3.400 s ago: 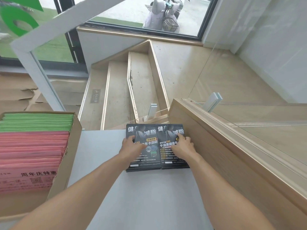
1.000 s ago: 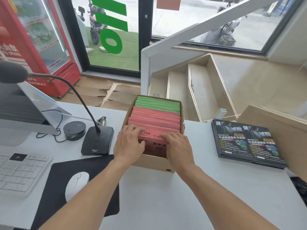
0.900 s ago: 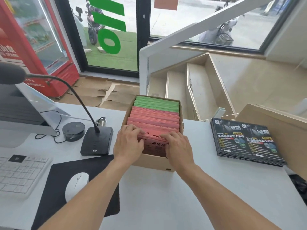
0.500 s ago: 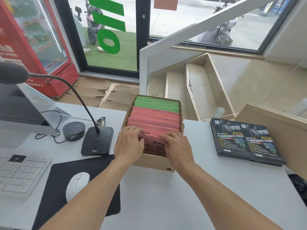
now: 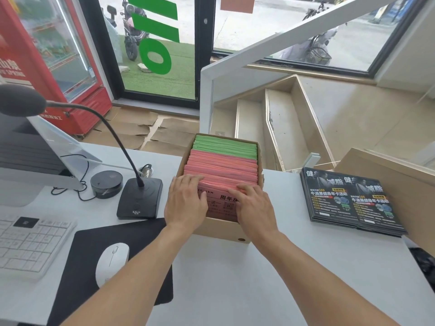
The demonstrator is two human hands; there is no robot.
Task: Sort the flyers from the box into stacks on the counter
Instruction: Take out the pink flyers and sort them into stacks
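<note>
A cardboard box point(image 5: 221, 231) stands on the white counter point(image 5: 235, 285), packed with upright flyers: red flyers point(image 5: 223, 170) in front, green flyers point(image 5: 226, 147) behind. My left hand point(image 5: 186, 203) and my right hand point(image 5: 254, 205) reach into the box's near end. Their fingers curl over the top edges of the front bundle of red flyers, thumbs on its printed face. Two side-by-side stacks of black flyers point(image 5: 348, 201) lie on the counter to the right of the box.
Left of the box stand a gooseneck microphone point(image 5: 140, 198) and a round black puck point(image 5: 106, 184). A white mouse point(image 5: 111, 262) on a black pad, a keyboard point(image 5: 28, 243) and a monitor sit further left. A wooden ledge point(image 5: 400, 175) borders the right.
3.4 s ago both hands rested on the black flyers at the right. They have since moved into the box. In the last half second the front red bundle tipped toward me, showing more print.
</note>
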